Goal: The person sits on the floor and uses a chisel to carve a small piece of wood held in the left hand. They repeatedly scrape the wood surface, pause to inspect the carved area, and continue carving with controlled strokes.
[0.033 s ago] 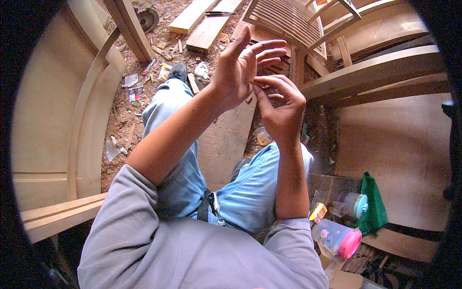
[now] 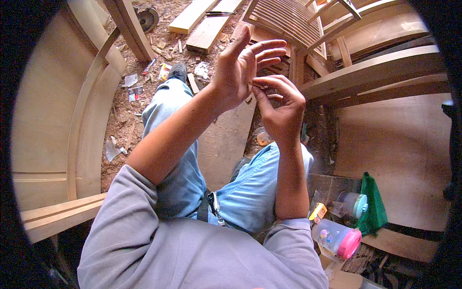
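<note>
Raised in front of me, my left hand [image 2: 236,70] is open, thumb up and fingers apart, with nothing visible in it. Thumb and forefinger of my right hand [image 2: 282,107] are pinched together at the edge of the left palm, close to the heel. Whatever sits between those fingertips, if anything, is too small to make out. Below both hands lies a flat wooden board [image 2: 226,139] on the floor, between my legs in blue jeans [image 2: 175,159].
Wooden planks [image 2: 207,36] and a slatted wooden frame [image 2: 284,21] lie ahead. Curved wood panels [image 2: 53,106] stand left, beside a post [image 2: 130,33] and a disc-shaped tool [image 2: 147,19]. On the right are a pink-lidded jar [image 2: 337,238], a teal-lidded container [image 2: 349,204] and green cloth [image 2: 371,207].
</note>
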{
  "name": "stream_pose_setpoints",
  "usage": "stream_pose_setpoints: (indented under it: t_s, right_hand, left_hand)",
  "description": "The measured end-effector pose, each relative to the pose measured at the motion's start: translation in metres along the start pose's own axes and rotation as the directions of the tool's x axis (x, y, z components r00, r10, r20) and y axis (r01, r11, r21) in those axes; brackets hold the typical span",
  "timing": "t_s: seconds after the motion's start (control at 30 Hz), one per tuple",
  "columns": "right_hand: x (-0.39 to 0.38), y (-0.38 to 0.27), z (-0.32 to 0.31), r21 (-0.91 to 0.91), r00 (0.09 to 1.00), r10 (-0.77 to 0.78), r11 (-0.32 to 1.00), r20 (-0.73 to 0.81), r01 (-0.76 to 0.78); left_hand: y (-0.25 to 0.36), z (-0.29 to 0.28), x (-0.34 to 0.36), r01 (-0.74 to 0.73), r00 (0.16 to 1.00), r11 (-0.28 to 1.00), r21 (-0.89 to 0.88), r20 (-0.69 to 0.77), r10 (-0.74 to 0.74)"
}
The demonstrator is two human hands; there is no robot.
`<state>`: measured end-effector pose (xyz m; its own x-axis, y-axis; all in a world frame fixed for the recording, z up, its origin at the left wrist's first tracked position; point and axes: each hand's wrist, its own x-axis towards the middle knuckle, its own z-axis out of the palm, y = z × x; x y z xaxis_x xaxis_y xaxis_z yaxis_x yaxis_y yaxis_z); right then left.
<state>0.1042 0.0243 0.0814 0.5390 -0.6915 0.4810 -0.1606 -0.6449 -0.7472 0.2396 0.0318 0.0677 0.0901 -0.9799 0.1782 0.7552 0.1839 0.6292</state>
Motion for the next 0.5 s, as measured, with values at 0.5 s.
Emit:
stream_pose_setpoints:
  t_s: [0.5]
  right_hand:
    - [0.0001, 0.0039, -0.0058, 0.327, 0.969, 0.236, 0.924, -0.073, -0.201]
  left_hand:
    - [0.0068, 0.0017, -0.0055, -0.066, 0.996, 0.946, 0.317, -0.038, 0.082]
